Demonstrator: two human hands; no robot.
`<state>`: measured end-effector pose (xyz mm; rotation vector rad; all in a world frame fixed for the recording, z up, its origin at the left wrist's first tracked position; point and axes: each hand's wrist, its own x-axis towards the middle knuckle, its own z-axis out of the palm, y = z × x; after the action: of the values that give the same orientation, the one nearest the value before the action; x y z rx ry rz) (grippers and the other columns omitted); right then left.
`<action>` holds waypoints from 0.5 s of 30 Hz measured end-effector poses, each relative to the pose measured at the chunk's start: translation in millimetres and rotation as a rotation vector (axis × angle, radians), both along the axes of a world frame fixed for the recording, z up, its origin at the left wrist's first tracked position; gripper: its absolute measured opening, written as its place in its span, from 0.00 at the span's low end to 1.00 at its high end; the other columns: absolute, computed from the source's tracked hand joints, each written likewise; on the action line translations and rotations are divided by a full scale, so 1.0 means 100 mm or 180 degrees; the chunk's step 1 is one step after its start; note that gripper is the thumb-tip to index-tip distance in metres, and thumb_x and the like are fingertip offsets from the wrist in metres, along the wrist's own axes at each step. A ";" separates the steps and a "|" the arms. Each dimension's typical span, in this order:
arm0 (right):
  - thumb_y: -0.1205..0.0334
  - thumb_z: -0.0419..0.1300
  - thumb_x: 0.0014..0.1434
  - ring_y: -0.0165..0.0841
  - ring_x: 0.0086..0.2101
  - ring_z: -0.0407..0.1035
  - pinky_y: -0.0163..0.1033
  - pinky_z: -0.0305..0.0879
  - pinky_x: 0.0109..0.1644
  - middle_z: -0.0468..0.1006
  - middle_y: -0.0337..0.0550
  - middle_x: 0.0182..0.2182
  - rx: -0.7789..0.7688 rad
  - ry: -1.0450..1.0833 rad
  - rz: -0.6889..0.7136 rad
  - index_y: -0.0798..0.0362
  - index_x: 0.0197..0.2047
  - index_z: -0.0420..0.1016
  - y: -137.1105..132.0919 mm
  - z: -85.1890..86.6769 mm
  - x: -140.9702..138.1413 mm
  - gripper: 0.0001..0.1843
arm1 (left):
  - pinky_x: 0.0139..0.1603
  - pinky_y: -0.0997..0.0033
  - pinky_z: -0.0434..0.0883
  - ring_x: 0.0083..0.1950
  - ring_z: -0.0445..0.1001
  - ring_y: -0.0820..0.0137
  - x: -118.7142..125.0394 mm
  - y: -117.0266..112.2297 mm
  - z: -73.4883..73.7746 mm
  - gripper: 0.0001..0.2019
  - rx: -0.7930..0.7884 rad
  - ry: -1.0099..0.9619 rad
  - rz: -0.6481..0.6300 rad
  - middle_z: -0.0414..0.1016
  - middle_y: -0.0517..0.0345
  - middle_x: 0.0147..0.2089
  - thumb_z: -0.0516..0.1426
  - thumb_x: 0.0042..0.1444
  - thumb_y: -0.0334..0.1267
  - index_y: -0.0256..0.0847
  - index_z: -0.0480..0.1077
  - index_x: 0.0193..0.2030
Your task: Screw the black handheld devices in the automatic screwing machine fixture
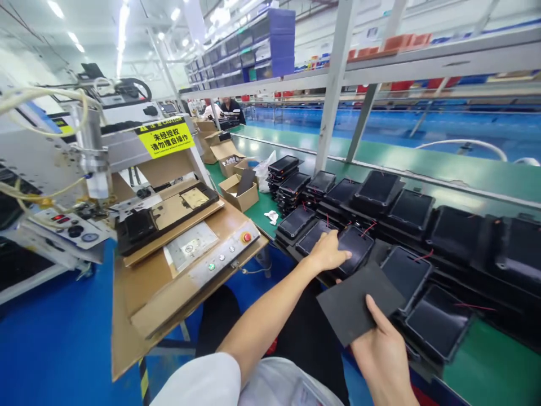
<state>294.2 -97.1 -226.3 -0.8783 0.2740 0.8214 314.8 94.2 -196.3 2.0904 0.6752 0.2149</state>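
Observation:
My left hand (327, 252) reaches over a black rectangular housing (311, 239) in the front row on the green bench. Its thumb is spread to the side, above the neighbouring black housing (357, 246); whether the fingertips touch is unclear. In my right hand (380, 352) are thin, dark grey rectangular sheets (359, 304), pinched with the thumb on top and the fingers hidden underneath. Just beyond them lies another housing with a thin red wire (406, 273). A further housing (439, 322) rests closest to my right wrist.
Several stacks of black housings (378, 189) fill the bench behind. To the left stands a dispensing machine (95, 163) with a yellow caution sign (166, 138) and a red button (246, 237). An open cardboard box (240, 197) and crumpled white tissue (271, 216) lie between. A metal post (333, 84) rises beyond.

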 end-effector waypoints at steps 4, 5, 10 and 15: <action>0.55 0.72 0.56 0.51 0.55 0.78 0.61 0.72 0.67 0.84 0.48 0.54 -0.0216 -0.0177 0.0026 0.50 0.59 0.81 0.00 -0.02 0.05 0.27 | 0.70 0.53 0.65 0.70 0.68 0.45 -0.03 -0.01 -0.01 0.40 -0.0194 -0.0057 -0.0017 0.66 0.33 0.69 0.68 0.51 0.47 0.36 0.65 0.70; 0.55 0.72 0.56 0.50 0.56 0.78 0.61 0.71 0.68 0.84 0.47 0.54 -0.0232 -0.0198 0.0010 0.48 0.59 0.80 0.00 -0.02 0.05 0.27 | 0.71 0.50 0.63 0.70 0.67 0.44 -0.05 -0.02 0.00 0.41 -0.0223 -0.0080 -0.0004 0.66 0.32 0.69 0.68 0.51 0.48 0.36 0.64 0.71; 0.56 0.69 0.60 0.49 0.63 0.70 0.63 0.64 0.73 0.79 0.43 0.61 -0.0084 -0.0392 -0.0126 0.44 0.64 0.77 0.02 0.01 -0.06 0.28 | 0.75 0.29 0.48 0.72 0.63 0.40 -0.22 -0.11 0.06 0.44 -0.0364 -0.0319 0.0153 0.63 0.34 0.71 0.64 0.55 0.52 0.38 0.58 0.76; 0.56 0.68 0.62 0.51 0.64 0.69 0.67 0.59 0.74 0.79 0.44 0.61 0.0127 -0.0809 -0.0132 0.43 0.68 0.73 0.06 0.08 -0.27 0.31 | 0.73 0.53 0.64 0.67 0.69 0.50 -0.60 -0.17 0.14 0.45 -0.0617 -0.1211 0.0322 0.66 0.38 0.66 0.67 0.52 0.51 0.34 0.62 0.74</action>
<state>266.7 -91.5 -218.8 -0.9261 0.0526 0.6663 254.6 76.9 -182.2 1.7664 0.5459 0.5657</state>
